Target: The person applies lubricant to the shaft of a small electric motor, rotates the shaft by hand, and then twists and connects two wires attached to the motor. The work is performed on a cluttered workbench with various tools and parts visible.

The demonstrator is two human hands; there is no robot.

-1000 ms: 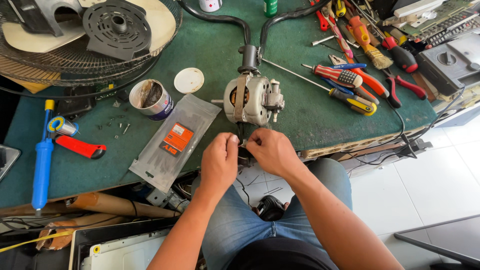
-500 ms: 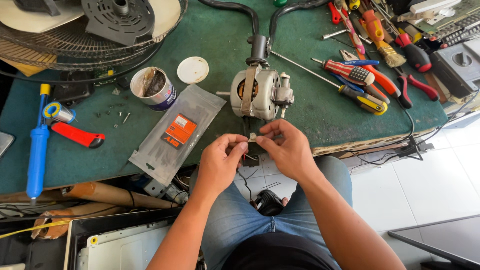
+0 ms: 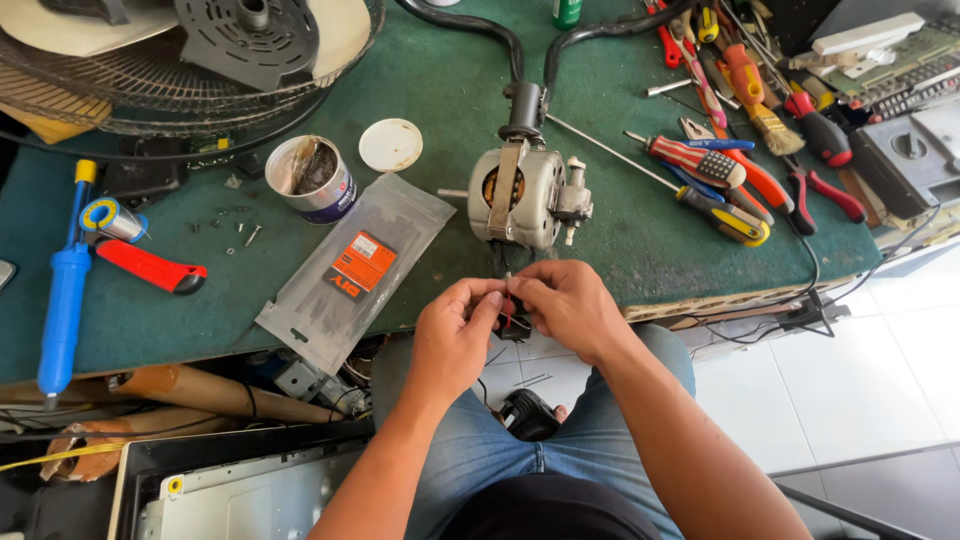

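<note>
A grey fan motor (image 3: 522, 197) with a strap across it sits on the green table (image 3: 640, 250) near the front edge. Thin wires hang from it over the edge. My left hand (image 3: 455, 335) and my right hand (image 3: 568, 305) meet just below the motor and pinch those wires (image 3: 508, 305), a red one showing between the fingertips. What else the fingers hold is hidden.
A clear plastic pouch (image 3: 355, 268) with an orange label lies left of the motor. Behind it stand an open tin (image 3: 310, 178) and its white lid (image 3: 391, 145). Screwdrivers (image 3: 712, 185) and pliers lie at the right. A fan grille (image 3: 190, 60), a blue desoldering pump (image 3: 62, 290) and a red cutter (image 3: 150, 267) are at the left.
The view has shifted, so the table sits lower in the frame. My hands stay together at the motor's wires, with the fingers working slightly.
</note>
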